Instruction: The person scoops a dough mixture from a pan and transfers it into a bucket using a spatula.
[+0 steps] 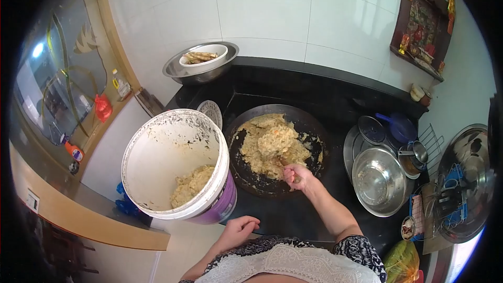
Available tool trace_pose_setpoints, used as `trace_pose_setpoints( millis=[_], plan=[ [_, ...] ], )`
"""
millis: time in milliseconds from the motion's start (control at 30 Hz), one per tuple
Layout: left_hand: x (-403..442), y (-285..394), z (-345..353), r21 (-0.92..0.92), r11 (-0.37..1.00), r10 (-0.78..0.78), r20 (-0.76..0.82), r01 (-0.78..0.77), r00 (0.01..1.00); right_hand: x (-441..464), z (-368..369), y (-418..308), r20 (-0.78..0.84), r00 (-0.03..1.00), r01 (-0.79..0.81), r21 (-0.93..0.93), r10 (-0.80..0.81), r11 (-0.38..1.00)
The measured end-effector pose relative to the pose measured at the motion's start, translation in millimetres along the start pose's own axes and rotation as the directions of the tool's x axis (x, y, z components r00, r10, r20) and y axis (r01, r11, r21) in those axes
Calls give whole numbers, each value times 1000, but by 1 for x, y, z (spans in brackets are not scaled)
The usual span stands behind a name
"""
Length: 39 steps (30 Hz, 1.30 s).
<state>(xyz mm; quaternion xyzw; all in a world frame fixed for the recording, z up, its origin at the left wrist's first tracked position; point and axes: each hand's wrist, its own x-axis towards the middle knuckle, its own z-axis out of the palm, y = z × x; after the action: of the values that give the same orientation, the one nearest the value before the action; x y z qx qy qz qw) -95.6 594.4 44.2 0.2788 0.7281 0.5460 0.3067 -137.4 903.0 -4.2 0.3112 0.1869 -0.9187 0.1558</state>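
Note:
My right hand is closed around the handle of a spatula. A heaped lump of pale mash covers its head, so the blade's shape is hidden. Beneath it, more chunky mash lies in a wide dark wok, with bits stuck to the wok's sides. My left hand rests near the counter's front edge with its fingers curled in and nothing visible in them. Just beyond it stands a white bucket with a purple label, tilted toward me, smeared inside and holding more mash.
A steel basin bearing a white bowl stands at the back left. On the right are a shiny steel bowl, a blue strainer, and a large round lid. A green plastic bag sits at the lower right.

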Motion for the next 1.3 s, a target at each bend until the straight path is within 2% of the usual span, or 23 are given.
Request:
trace_pose_setpoints(
  millis=[33, 67, 133, 167, 200, 233, 300, 333, 400, 433, 500, 600, 667, 767, 800, 933, 1000, 1100, 1133, 1167, 1200, 1233, 1300],
  plan=[
    [-7, 17, -8, -20, 997, 75, 0, -75, 997, -13, 3, -3, 22, 999, 34, -52, -33, 998],
    [-14, 33, -16, -32, 997, 76, 1, -76, 997, -26, 9, -6, 27, 999, 43, -69, -41, 997],
    [-29, 61, -33, 52, 923, 385, -57, -382, 921, -46, 17, -15, 50, 999, 19, -27, -18, 999],
    [-38, 74, -41, 43, 922, 386, -58, -384, 921, -58, 25, -19, 30, 998, 53, -69, -51, 996],
    [-47, 87, -50, 109, 802, 597, -113, -587, 794, -68, 32, -23, 55, 997, 64, -56, -61, 996],
    [-55, 96, -55, 189, 634, 774, -150, -750, 616, -79, 41, -25, 50, 995, 89, -87, -85, 992],
    [-72, 103, -60, 301, 517, 841, -354, -801, 410, -96, 54, -31, 62, 991, 123, -118, -116, 985],
    [-76, 107, -65, 301, 514, 842, -359, -804, 403, -109, 66, -30, 76, 988, 145, -163, -134, 976],
    [-76, 117, -79, 722, 462, 882, -438, -516, 177, -126, 83, -32, 100, 982, 174, -178, -158, 968],
    [-74, 116, -88, 724, 460, 881, -444, -514, 165, -134, 94, -31, 104, 982, 176, -191, -159, 966],
    [-66, 110, -102, 848, 491, 868, -455, -200, 201, -151, 116, -28, 137, 972, 220, -231, -193, 948],
    [-55, 98, -109, 847, 525, 837, -496, -86, 229, -175, 149, -20, 229, 953, 263, -289, -201, 920],
    [-48, 94, -108, 842, 535, 833, -512, -68, 212, -191, 171, -5, 267, 941, 286, -305, -207, 908],
    [-47, 94, -108, 859, 511, 840, -491, -30, 232, -207, 196, 18, 419, 871, 419, -359, -257, 834],
    [-46, 92, -110, 859, 508, 845, -483, -62, 230, -210, 202, 25, 423, 871, 415, -364, -249, 834],
    [-46, 86, -112, 843, 517, 852, -489, -152, 186, -208, 220, 51, 427, 874, 473, -637, -233, 609],
    [-46, 82, -112, 847, 507, 859, -481, -159, 177, -199, 226, 58, 405, 884, 468, -783, -234, 411],
    [-46, 84, -112, 850, 497, 866, -473, -177, 164, -186, 235, 70, 330, 897, 307, -944, -294, -125],
    [-46, 84, -112, 846, 500, 864, -475, -183, 165, -175, 230, 70, 335, 896, 310, -942, -292, -128],
    [-46, 84, -112, 848, 499, 865, -475, -180, 160, -156, 218, 69, 541, 788, 372, -800, -294, -471],
    [-46, 84, -112, 849, 499, 865, -475, -174, 164, -149, 219, 72, 719, 661, 356, -552, -215, -754],
    [-46, 84, -112, 850, 500, 864, -475, -168, 169, -151, 222, 73, 633, 734, 274, -605, -244, -748],
    [-45, 86, -111, 849, 502, 862, -477, -163, 173, -153, 225, 71, 623, 739, 258, -615, -258, -745]
  ],
)
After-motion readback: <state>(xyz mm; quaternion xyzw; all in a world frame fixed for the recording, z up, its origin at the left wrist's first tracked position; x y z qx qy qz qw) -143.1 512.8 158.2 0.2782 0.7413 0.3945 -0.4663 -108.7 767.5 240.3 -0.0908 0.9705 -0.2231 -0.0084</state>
